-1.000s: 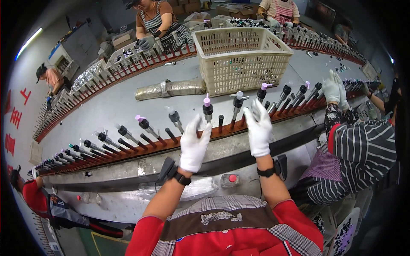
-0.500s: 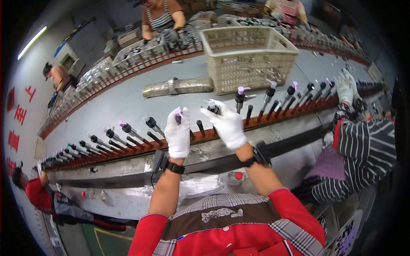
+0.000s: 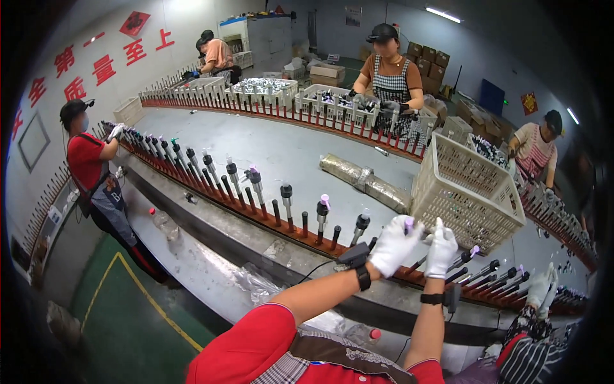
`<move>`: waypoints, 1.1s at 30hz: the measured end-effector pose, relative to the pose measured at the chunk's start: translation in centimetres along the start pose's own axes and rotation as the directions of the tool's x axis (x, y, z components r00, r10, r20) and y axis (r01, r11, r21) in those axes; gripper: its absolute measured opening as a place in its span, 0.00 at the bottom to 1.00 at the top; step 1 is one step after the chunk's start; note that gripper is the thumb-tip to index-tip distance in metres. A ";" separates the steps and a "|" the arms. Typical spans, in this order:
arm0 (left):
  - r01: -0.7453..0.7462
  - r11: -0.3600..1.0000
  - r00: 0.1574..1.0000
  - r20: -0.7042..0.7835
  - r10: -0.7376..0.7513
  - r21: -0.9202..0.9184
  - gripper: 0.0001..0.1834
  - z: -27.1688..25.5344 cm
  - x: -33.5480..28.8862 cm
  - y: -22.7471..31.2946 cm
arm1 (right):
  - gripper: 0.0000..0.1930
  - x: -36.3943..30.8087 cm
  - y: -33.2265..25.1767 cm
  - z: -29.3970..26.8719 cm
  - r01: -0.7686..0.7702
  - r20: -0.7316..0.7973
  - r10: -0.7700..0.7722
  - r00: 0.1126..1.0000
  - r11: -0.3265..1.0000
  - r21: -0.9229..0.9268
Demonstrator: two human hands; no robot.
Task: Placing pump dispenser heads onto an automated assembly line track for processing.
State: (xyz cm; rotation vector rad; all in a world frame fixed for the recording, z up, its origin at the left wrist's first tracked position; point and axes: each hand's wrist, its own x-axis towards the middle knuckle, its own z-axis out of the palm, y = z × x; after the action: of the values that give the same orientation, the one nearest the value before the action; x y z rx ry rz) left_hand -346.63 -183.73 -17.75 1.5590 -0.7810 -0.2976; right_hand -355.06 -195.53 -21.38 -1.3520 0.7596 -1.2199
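My left hand (image 3: 391,248), in a white glove, is closed around a pump head with a lilac nozzle (image 3: 408,223) over the rail of pegs. Right beside it, my gloved right hand (image 3: 441,251) has its fingertips pinched together; what they hold, if anything, is hidden. Left of my hands, a black-collared pump (image 3: 362,222) and a pump with a lilac top (image 3: 324,205) stand on the red-brown rail (image 3: 300,235). Bare black pegs, such as one dark peg (image 3: 336,238), stand between the pumps. More pumps (image 3: 471,256) continue to the right of my hands.
A cream plastic basket (image 3: 470,192) stands on the grey table (image 3: 275,147) beyond my hands, next to a tape-wrapped bundle (image 3: 364,180). Co-workers stand at the far rail, at left (image 3: 89,153) and at near right (image 3: 537,345). Clear bottles (image 3: 165,225) lie on the near ledge.
The view has swung left and tilted up, so my hands appear further right and lower. My right hand has come closer to my left, its fingers now pinched. The left still grips a lilac-topped pump.
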 end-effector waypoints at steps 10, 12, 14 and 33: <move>-0.169 0.984 0.966 -0.187 0.177 0.062 0.18 -7.0 0.3 -3.5 | 0.07 -6.1 -2.3 3.6 0.151 0.070 -0.137 0.988 0.949 -0.279; -0.182 0.900 0.951 -0.163 0.264 0.397 0.18 -9.5 -1.2 -3.7 | 0.08 -7.2 -0.1 -1.4 0.113 -0.039 -0.121 0.992 0.979 -0.171; -0.151 0.823 0.974 -0.060 0.219 0.548 0.17 -11.0 -3.1 -4.1 | 0.14 -8.1 0.9 -5.8 0.207 -0.161 -0.293 0.942 0.890 -0.407; 0.046 0.988 0.979 -0.204 -0.016 0.145 0.22 -8.2 3.4 -6.2 | 0.08 -2.5 1.0 0.6 0.303 -0.032 -0.371 0.928 0.803 -0.513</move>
State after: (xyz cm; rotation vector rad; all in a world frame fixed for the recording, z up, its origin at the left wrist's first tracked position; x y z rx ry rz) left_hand -337.23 -179.74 -21.43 1.7136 -0.6308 -0.1016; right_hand -354.89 -193.23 -22.87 -1.9143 1.0069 -1.4638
